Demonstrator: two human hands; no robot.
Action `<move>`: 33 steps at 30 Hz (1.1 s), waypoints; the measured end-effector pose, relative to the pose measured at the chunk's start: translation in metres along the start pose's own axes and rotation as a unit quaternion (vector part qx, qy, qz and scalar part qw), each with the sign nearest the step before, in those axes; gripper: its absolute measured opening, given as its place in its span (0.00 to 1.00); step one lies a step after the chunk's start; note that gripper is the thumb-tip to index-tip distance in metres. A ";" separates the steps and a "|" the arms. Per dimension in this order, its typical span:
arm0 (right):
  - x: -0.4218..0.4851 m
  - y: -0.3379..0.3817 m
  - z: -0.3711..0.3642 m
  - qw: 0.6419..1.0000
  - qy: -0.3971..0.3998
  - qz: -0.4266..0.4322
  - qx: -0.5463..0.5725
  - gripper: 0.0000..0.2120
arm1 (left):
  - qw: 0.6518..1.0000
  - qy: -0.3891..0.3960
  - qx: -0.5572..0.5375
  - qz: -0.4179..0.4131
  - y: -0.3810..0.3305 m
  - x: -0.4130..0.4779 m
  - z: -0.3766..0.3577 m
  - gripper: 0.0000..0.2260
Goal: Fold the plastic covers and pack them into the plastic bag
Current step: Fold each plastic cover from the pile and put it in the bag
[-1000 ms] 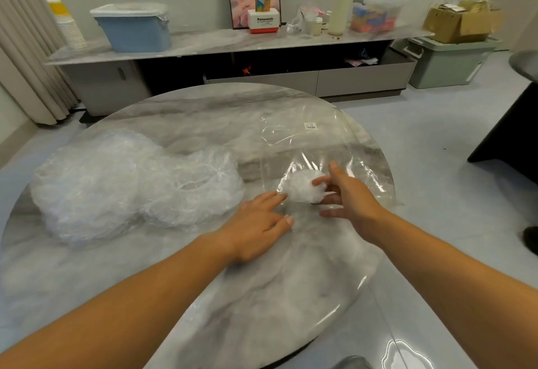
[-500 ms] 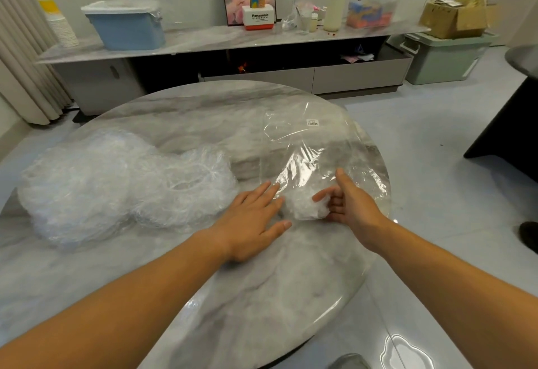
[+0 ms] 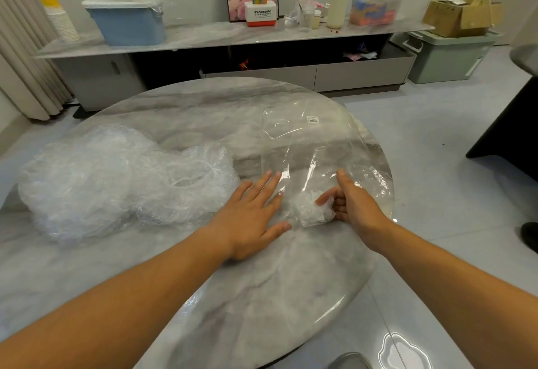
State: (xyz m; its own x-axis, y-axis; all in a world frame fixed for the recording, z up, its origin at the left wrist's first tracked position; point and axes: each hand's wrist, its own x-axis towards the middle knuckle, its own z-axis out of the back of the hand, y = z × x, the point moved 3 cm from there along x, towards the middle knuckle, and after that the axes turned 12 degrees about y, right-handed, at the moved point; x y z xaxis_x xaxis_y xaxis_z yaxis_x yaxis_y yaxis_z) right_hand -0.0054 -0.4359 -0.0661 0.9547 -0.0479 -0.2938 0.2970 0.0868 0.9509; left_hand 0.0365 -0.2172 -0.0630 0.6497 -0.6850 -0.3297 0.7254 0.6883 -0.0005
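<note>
Packing appears in hand: the left hand (image 3: 250, 217) lies flat, fingers spread, at the plastic bag's (image 3: 314, 141) left edge, seemingly pinning it to the tabletop (image 3: 262, 296), while the right hand (image 3: 352, 205) grips a folded cover (image 3: 310, 208) at the bag's mouth. Unfolded covers (image 3: 116, 176) are heaped to the left. The bag's sticker (image 3: 313, 119) is illegible; a box (image 3: 260, 14) on the far shelf reads "Panasonic".

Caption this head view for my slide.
Right hand holds a folded plastic cover at the clear bag; left hand lies flat.
</note>
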 end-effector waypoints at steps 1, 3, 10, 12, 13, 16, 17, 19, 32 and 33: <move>0.000 0.000 0.000 1.000 0.003 0.002 0.001 0.37 | 1.000 0.002 -0.002 -0.007 0.000 0.000 0.000 0.39; -0.003 0.003 -0.002 1.000 0.012 0.005 -0.001 0.37 | 0.999 0.008 -0.029 -0.021 -0.002 0.001 0.000 0.40; -0.006 0.012 -0.002 0.999 0.046 -0.003 -0.026 0.41 | 0.979 -0.013 -0.204 -0.019 -0.005 0.000 0.003 0.43; -0.006 0.014 -0.004 0.999 0.048 -0.014 -0.021 0.41 | 0.977 -0.022 -0.213 -0.026 -0.009 -0.003 0.007 0.43; -0.005 0.015 -0.005 0.999 0.045 -0.017 -0.005 0.41 | 0.976 -0.025 -0.216 -0.030 -0.010 -0.005 0.009 0.43; 0.001 0.016 -0.006 0.994 0.010 -0.027 0.104 0.41 | 0.977 -0.023 -0.208 -0.041 -0.015 -0.009 0.012 0.44; 0.002 0.017 -0.005 0.988 0.000 -0.035 0.147 0.41 | 0.978 -0.024 -0.204 -0.044 -0.016 -0.011 0.013 0.44; 0.004 0.017 -0.007 0.972 -0.001 -0.056 0.229 0.42 | 0.978 -0.029 -0.204 -0.045 -0.016 -0.013 0.013 0.44; 0.023 0.022 -0.008 0.860 -0.046 -0.017 0.509 0.44 | 0.979 0.008 -0.198 -0.047 -0.009 -0.025 0.015 0.41; 0.026 0.021 -0.007 0.855 -0.054 -0.015 0.516 0.44 | 0.979 0.011 -0.199 -0.049 -0.009 -0.026 0.014 0.41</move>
State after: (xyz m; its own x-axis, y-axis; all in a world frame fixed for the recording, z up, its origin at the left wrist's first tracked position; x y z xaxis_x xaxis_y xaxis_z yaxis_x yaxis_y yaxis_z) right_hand 0.0260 -0.4281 -0.0541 0.9231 -0.1317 -0.3614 0.0919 -0.8368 0.5398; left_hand 0.0166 -0.2092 -0.0410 0.5732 -0.7498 -0.3304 0.6349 0.6613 -0.3994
